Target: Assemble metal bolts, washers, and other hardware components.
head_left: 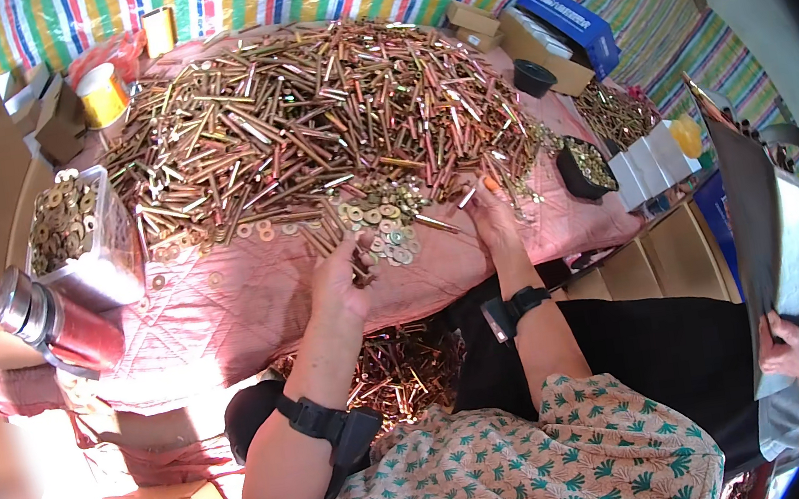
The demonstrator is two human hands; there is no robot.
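I am gripping a small bundle of brass-coloured bolts (pixel 325 236) in my left hand (pixel 341 279), fingers curled tight around their lower ends so the shafts are fanning out toward eleven o'clock. My right hand (pixel 494 220) is working at the heap's near edge, thumb and forefinger pinching one bolt (pixel 466 197) (an orange fingertip cover is showing there). Between my hands, at about twelve o'clock from my left wrist, a scatter of washers (pixel 386 226) is lying on the pink cloth (pixel 256 309). The big pile of bolts (pixel 322 118) is spreading beyond it. At nine o'clock a clear tub of washers (pixel 63 221) is sitting beside a steel flask (pixel 51 321). At four o'clock, another person's hand (pixel 794 349) is holding a dark board (pixel 752 203).
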